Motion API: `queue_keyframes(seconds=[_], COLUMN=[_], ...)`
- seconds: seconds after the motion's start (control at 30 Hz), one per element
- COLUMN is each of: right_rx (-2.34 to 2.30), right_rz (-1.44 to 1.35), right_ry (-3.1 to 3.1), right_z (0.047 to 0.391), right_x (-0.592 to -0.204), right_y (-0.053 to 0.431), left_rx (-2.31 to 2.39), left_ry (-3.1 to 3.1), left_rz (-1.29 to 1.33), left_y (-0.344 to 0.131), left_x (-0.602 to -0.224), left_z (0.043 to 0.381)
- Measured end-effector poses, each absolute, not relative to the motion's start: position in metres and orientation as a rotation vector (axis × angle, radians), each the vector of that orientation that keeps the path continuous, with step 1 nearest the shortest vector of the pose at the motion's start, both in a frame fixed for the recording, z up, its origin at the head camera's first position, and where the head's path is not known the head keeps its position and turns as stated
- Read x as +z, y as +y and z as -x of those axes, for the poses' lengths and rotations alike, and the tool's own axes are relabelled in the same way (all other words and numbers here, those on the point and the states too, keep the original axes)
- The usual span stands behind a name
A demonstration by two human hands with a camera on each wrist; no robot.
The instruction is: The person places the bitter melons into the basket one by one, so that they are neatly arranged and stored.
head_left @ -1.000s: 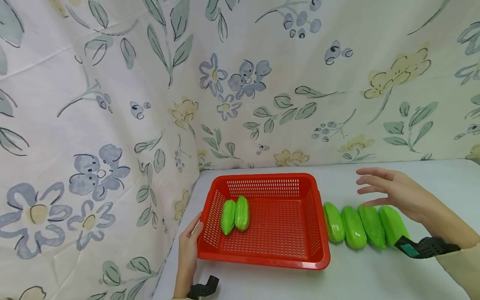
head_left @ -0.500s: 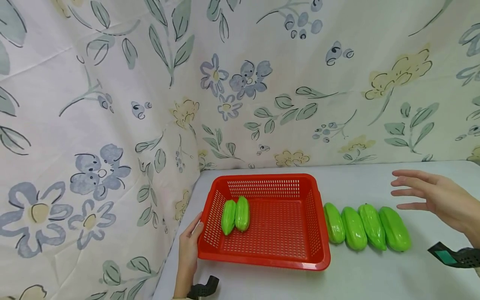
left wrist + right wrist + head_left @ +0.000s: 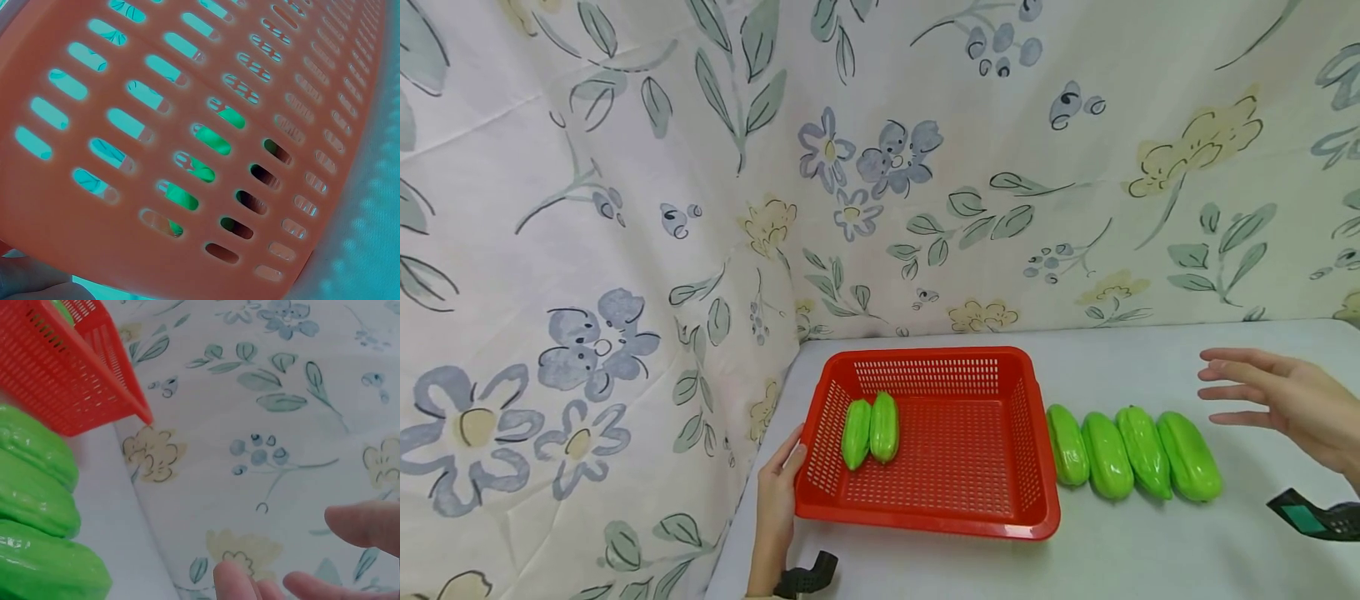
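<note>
At the left side of a red plastic basket (image 3: 962, 527) is my left hand (image 3: 777, 481), its fingers and thumb holding the edge. In the left wrist view, fingers (image 3: 37, 280) show below the slotted basket wall (image 3: 125, 244). Two long, glossy green gourd-like pieces lie side by side in the basket's left part, the right one (image 3: 884, 427) and the left one (image 3: 856, 435). My right hand (image 3: 1288, 400) hovers to the right of a row of several similar green gourd-like pieces (image 3: 1189, 457), fingers spread and holding nothing; its thumb (image 3: 362, 524) stands apart from the fingers.
The basket and the row share a white table (image 3: 1142, 550); the row's leftmost piece (image 3: 1067, 446) lies close against the basket's right side. Floral cloth (image 3: 970, 167) hangs behind and to the left. Each wrist wears a black band, such as the left one (image 3: 807, 575).
My right hand has drawn away to the right from above the green row, leaving all its pieces in view. The left hand and basket have stayed put.
</note>
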State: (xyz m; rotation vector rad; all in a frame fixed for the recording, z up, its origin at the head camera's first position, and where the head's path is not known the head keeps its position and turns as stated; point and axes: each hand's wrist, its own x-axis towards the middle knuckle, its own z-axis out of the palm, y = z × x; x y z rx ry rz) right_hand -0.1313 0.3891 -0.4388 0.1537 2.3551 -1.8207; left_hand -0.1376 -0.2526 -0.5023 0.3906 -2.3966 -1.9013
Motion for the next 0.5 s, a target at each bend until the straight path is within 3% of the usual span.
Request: queue_keyframes(seconds=[0.5], right_rx=[-1.344], right_rz=[-0.239], right_ry=[2.559], right_z=[0.127], right_x=[-0.475], right_y=[0.391], left_rx=[-1.917], left_ry=[-2.386], left_rz=[-0.376], left_y=[-0.252], left_x=[-0.503], left_z=[0.137])
